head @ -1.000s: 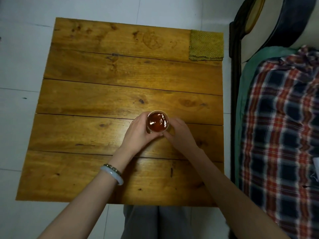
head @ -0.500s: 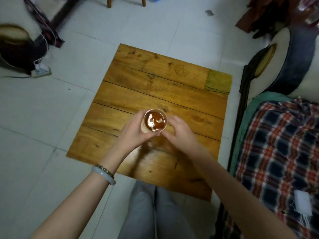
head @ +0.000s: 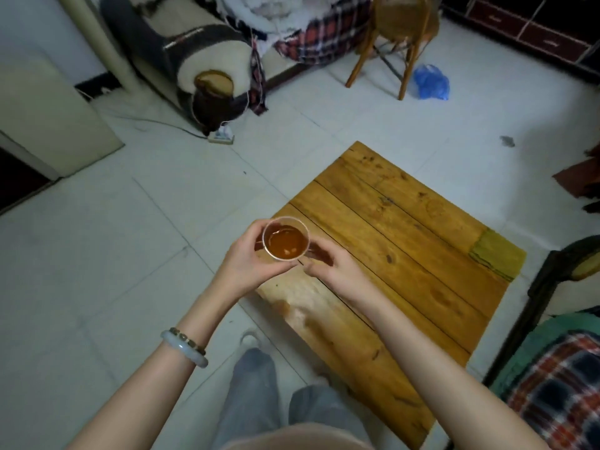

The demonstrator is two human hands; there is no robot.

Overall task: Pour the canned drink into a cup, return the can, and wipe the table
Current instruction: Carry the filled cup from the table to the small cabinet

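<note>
A clear cup (head: 285,239) full of reddish-brown drink is lifted off the wooden table (head: 402,254), above its left edge. My left hand (head: 246,258) grips the cup from the left and below. My right hand (head: 331,267) holds it from the right with curled fingers. A green-yellow cloth (head: 496,254) lies folded on the table's far right corner. A wet patch (head: 292,308) shows on the table near its front left corner. No can is in view.
A sofa arm (head: 207,76) and a power strip (head: 221,137) lie on the floor to the far left. A wooden chair (head: 396,37) and a blue bag (head: 430,82) stand at the back. A bed with a plaid blanket (head: 558,391) is at the right.
Both hands have lifted the cup off the table and carried it to the left, over the table's edge. The view has swung left, showing more of the room.
</note>
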